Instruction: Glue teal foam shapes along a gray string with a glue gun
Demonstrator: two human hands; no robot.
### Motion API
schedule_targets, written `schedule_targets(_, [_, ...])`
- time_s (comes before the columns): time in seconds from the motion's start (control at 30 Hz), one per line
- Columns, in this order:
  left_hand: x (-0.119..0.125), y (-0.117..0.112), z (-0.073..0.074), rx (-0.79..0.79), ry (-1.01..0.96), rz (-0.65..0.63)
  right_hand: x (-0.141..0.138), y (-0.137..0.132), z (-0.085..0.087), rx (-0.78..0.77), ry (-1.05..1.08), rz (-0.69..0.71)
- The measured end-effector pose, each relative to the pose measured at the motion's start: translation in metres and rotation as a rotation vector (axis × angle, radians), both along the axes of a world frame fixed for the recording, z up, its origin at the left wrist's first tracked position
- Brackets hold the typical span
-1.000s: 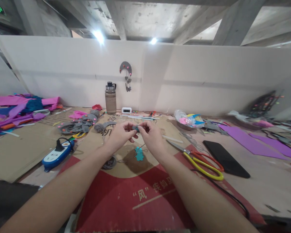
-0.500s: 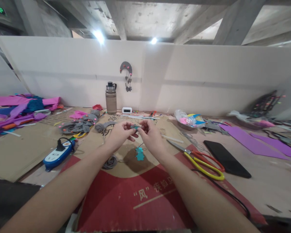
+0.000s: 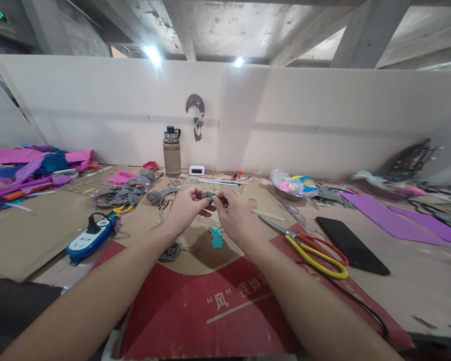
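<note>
Between thumb and fingers, my left hand [image 3: 190, 206] pinches a small dark teal piece [image 3: 208, 195], perhaps felt. My right hand [image 3: 232, 213] is closed in a pinch at that piece's right edge; whatever lies between its fingertips is too small to make out. Just below the hands, bright teal cut-outs [image 3: 216, 238] with wavy edges lie on the cardboard [image 3: 195, 306]. A thin grey strand runs from them toward my right hand. Partly behind my left forearm sits a ball of grey yarn [image 3: 170, 251].
To the right lie scissors [image 3: 315, 253] with red and yellow handles and a black phone [image 3: 351, 245]. A blue-and-white power strip [image 3: 90, 239] is on the left. Farther back stand a bottle [image 3: 172, 153], a small clock [image 3: 196, 171] and a bowl [image 3: 293, 194] of scraps.
My right fingertips have shifted slightly, from lying along the small teal piece to a tighter pinch at its right edge. The left hand has barely moved.
</note>
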State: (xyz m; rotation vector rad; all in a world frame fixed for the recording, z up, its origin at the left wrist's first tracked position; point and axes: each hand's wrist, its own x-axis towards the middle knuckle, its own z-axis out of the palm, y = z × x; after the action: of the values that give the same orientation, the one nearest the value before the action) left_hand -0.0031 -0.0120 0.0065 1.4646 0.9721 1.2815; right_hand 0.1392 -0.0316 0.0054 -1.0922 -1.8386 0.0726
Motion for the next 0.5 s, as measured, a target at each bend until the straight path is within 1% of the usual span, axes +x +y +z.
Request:
schedule_targets(0.17, [0.002, -0.001, 0.0002, 0.013, -0.041, -0.077, -0.001, 0.0003, 0.0007, -0.041, 0.004, 0.034])
schedule_targets(0.3, [0.0029, -0.0024, -0.0001, -0.016, -0.104, -0.124, -0.0018, 0.0019, -0.0004, -0.062, -0.02, 0.001])
schedule_targets(0.43, [0.0028, -0.0027, -0.0005, -0.028, -0.138, -0.124, -0.0023, 0.0022, -0.0004, -0.054, -0.057, -0.032])
schedule_targets(0.5, [0.0024, -0.0024, -0.0001, -0.023, -0.111, -0.114, -0.0023, 0.0019, 0.0003, -0.056, -0.067, -0.046])
